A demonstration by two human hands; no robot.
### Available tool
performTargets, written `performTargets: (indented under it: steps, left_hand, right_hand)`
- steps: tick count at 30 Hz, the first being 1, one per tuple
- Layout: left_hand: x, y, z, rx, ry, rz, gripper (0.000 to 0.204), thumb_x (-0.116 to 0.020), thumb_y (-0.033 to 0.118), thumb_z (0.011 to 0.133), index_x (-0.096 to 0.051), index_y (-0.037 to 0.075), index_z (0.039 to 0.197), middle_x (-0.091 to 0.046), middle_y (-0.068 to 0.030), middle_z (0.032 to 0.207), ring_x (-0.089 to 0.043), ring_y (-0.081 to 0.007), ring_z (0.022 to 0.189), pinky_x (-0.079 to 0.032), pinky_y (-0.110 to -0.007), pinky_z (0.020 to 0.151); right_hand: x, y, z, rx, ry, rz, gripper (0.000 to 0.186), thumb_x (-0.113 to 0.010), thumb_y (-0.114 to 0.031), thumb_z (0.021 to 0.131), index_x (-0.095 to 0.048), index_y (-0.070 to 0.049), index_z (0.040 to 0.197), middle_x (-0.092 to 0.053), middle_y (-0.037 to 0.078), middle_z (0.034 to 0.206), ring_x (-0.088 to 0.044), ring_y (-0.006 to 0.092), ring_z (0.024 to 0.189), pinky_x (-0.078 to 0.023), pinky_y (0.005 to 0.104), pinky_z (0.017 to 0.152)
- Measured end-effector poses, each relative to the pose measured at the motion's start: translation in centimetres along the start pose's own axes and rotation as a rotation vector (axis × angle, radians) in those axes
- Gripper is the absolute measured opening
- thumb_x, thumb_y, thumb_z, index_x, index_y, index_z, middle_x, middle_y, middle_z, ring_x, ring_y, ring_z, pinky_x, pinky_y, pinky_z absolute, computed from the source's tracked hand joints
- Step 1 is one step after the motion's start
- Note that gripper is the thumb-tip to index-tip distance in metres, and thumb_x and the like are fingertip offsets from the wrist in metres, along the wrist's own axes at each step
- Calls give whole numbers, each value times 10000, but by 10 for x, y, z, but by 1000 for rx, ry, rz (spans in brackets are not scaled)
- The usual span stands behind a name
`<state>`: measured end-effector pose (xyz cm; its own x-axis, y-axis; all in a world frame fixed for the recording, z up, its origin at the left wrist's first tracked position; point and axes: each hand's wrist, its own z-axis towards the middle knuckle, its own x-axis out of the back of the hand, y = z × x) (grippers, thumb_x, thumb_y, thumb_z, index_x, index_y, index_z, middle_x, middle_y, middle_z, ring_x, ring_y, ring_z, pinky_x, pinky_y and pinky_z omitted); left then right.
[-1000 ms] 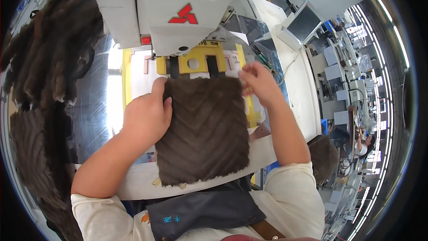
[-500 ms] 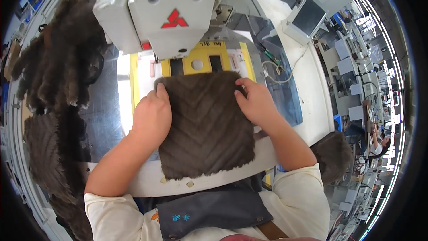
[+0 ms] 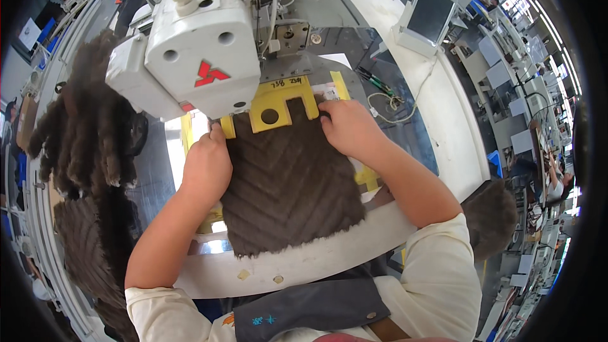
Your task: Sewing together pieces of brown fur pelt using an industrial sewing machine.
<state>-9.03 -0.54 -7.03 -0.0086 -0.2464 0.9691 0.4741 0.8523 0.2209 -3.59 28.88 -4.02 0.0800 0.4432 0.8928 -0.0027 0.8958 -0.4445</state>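
A dark brown fur panel (image 3: pixel 288 190) with a chevron pattern lies flat in front of me, its ragged lower edge over the white table rim. Its far edge runs beneath a yellow notched plate (image 3: pixel 272 120) with a round hole. At the panel's far left corner, my left hand (image 3: pixel 210 161) is closed on the edge, thumb on top. My right hand (image 3: pixel 354 128) is closed at the far right corner, beside the plate's right prong; its fingertips are partly hidden. The white head of a sewing machine (image 3: pixel 199 57) stands just beyond my left hand.
Brown fur pieces (image 3: pixel 82 107) are heaped along the left, with another fur piece (image 3: pixel 494 218) at the right beyond my elbow. A small screen (image 3: pixel 430 12) stands at the back right. Green-handled tools (image 3: pixel 380 85) and a cable lie on the right side of the table.
Both hands have moved the fur panel away from me, so its far edge now lies under the yellow plate. The view has shifted, showing more of the machine's top.
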Motion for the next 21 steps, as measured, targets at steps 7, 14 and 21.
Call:
performTargets:
  steps: [7,14,21]
  left_hand:
    - [2,4,3,9,28,-16,374,-538,24,962,-549,-128,1304,-687,-293,876,-691,-463,815,-566,-529,736]
    - [6,0,9,60,-3,-6,325,-558,75,1005,-628,-71,1287,-710,-299,947,-705,-465,865,-568,-527,759]
    - [3,-2,4,-68,95,-9,94,-592,-11,942,-611,-42,1030,-630,-237,792,-638,-454,718,-516,-524,645]
  right_hand:
    - [4,-3,-2,-76,6,82,223,-606,-90,912,-654,37,1088,-716,276,913,-688,476,920,-545,557,854]
    - [-1,6,1,-34,-55,17,456,-612,-152,918,-623,-7,1350,-705,259,861,-693,461,843,-559,536,787]
    - [-1,3,-1,20,-108,10,475,-620,-124,906,-607,98,1325,-703,247,835,-702,419,801,-562,496,748]
